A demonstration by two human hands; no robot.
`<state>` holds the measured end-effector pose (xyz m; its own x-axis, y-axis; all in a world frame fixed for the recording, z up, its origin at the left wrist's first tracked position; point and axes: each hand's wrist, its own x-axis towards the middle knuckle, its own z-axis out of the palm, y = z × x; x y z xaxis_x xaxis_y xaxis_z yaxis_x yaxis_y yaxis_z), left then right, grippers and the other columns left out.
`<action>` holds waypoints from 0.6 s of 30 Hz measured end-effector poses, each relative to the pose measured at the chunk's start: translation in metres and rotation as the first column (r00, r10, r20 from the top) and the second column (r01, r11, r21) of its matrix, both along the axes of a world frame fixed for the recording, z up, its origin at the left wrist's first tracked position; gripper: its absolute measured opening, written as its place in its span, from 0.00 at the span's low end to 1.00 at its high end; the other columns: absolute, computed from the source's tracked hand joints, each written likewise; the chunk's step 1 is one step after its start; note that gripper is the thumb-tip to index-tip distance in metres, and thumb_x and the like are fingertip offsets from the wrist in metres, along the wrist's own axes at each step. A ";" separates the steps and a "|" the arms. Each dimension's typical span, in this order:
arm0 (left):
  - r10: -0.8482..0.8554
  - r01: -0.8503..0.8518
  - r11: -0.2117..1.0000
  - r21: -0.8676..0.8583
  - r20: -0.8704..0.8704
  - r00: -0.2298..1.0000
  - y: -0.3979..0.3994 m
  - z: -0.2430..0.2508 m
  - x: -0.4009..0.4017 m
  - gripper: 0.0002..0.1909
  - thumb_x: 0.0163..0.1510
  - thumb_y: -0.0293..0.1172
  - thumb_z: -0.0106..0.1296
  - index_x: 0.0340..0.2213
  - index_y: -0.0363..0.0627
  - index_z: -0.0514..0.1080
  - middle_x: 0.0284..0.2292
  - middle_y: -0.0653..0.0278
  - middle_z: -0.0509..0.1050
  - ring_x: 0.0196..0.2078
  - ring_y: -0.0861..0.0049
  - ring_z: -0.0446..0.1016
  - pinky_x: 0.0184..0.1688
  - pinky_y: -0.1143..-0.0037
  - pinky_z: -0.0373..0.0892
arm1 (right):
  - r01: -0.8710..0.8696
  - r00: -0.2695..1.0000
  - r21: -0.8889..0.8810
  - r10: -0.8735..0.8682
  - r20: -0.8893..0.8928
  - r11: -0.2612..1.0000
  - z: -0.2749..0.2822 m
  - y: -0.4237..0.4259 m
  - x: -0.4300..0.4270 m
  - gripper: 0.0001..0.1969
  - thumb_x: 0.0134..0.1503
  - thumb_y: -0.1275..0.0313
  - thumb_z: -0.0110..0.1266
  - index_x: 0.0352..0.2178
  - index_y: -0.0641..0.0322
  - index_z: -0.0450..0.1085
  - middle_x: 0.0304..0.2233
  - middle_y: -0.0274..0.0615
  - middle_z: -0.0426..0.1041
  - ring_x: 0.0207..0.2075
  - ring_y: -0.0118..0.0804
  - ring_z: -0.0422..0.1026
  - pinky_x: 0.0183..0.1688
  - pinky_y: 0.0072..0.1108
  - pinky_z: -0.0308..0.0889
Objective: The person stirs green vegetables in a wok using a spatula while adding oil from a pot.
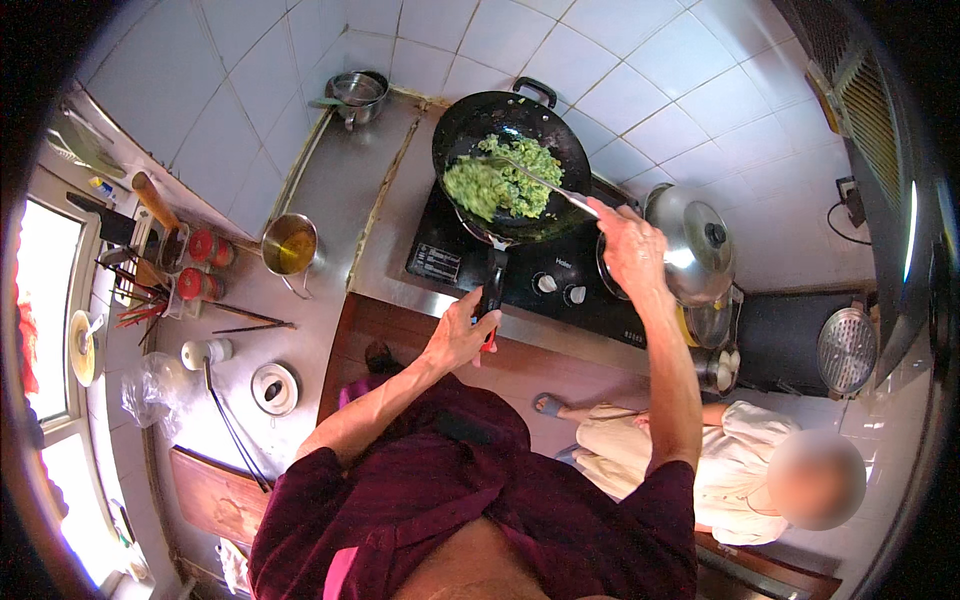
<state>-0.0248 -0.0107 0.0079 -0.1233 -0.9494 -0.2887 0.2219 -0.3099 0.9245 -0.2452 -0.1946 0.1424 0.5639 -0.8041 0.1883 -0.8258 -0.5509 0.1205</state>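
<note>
A black wok sits tilted on the left side of a black gas hob, with chopped green food in it, part of it blurred. My left hand is closed around the wok's black handle at the near side. In my right hand is the pale handle of a metal turner, whose head reaches into the green food and is partly hidden by it.
A steel lidded pot stands right of the wok. To the left are a metal cup of yellow liquid, red-lidded jars, a steel lid and a wooden board. Another person is at the right, close behind my right arm.
</note>
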 end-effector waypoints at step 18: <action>-0.005 0.006 0.999 0.036 -0.007 1.000 0.000 0.002 0.000 0.16 0.64 0.32 0.51 0.50 0.37 0.66 0.31 0.60 0.74 0.25 0.76 0.78 0.15 0.76 0.71 | 0.039 0.953 -0.066 -0.057 -0.297 0.997 0.063 0.004 -0.058 0.34 0.52 0.79 0.57 0.61 0.39 0.68 0.42 0.45 0.78 0.39 0.50 0.80 0.42 0.40 0.73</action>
